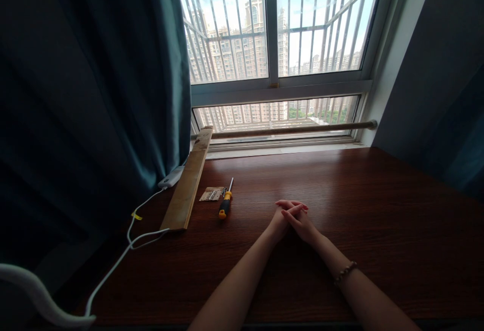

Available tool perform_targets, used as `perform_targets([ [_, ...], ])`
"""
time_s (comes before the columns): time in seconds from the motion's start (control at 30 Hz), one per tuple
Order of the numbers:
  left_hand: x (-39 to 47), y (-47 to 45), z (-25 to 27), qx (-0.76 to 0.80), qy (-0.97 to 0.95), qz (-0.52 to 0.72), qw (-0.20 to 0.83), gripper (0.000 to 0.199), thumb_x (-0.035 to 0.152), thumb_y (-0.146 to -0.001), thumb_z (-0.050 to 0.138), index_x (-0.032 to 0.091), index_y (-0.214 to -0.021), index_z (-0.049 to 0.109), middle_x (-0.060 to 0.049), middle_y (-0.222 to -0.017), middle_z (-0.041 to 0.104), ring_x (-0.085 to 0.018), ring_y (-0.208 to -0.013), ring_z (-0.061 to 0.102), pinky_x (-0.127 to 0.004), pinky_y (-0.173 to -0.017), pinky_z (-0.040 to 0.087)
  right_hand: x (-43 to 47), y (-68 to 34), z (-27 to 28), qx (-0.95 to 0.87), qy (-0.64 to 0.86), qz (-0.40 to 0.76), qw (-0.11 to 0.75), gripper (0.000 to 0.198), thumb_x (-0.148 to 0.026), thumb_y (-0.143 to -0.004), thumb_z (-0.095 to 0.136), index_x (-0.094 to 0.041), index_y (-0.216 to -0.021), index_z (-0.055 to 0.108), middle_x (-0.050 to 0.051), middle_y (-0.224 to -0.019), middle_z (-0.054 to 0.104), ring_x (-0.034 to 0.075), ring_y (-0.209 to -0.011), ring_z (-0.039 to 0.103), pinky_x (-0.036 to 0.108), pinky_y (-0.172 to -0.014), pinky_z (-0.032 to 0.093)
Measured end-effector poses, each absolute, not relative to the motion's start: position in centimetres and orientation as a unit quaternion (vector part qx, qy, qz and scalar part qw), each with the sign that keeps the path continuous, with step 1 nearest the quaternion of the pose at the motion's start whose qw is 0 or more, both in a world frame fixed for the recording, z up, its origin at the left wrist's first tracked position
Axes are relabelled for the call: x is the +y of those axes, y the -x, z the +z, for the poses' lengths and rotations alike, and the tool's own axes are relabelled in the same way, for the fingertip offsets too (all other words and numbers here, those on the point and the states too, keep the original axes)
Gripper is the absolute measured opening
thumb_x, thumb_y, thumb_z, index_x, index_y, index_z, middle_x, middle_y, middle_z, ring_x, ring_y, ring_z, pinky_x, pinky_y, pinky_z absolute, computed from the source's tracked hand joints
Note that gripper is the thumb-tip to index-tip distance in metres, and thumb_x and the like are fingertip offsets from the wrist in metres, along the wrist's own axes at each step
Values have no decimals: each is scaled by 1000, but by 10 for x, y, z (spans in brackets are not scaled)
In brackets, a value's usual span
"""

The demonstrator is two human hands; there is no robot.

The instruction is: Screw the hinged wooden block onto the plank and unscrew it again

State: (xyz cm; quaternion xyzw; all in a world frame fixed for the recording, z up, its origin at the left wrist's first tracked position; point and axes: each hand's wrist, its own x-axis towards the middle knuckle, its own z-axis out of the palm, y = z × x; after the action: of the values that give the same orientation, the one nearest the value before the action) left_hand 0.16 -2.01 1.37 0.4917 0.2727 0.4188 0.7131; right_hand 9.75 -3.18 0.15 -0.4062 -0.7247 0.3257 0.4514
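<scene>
On the dark wood desk (378, 210) by the window, we're resting both forearms w/ our 2 hands clasped together near the middle. Left hand (280, 219) and right hand (302, 221) are interlocking fingers, pressing on each other, holding nothing else; fingertips are lying flat over the knuckles. Right wrist is wearing 1 bead bracelet (345, 272).

Counting what's lying near: 1 screwdriver (226, 201) w/ yellow-black handle, well left of the hands, shaft pointing toward the window. Just beside it, to its left, 1 small flat packet (212, 194), contents too small to tell. Next left, 1 long wood plank (188, 180), running at a slant from the sill down toward the desk's left edge. 1 white adapter (172, 176) is sitting against the plank's left side, and 1 white cable (124, 250) is trailing from it off the left edge, w/ 1 yellow tag on it.

Edges: the teal curtain (94, 94) is hanging along the whole left side, crowding the plank and adapter. Far edge is meeting the window (272, 43), w/ 1 rod (295, 129) lying across along the sill. Desk surface right of the hands and in front toward the sill is showing bare wood, so open room is lying mostly on the right.
</scene>
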Motion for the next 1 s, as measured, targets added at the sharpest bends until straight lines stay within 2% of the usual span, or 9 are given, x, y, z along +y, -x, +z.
perform_targets([
  [1.0, -21, -2, 15, 272, -487, 421, 715, 23, 33, -69, 63, 13, -79, 62, -6, -81, 57, -22, -85, 55, -29, -77, 42, -32, -97, 1, -724, 407, 321, 454, 36, -42, -87, 43, -23, -115, 53, 5, -111, 56, 21, -108, 50, 34, -95, 39],
])
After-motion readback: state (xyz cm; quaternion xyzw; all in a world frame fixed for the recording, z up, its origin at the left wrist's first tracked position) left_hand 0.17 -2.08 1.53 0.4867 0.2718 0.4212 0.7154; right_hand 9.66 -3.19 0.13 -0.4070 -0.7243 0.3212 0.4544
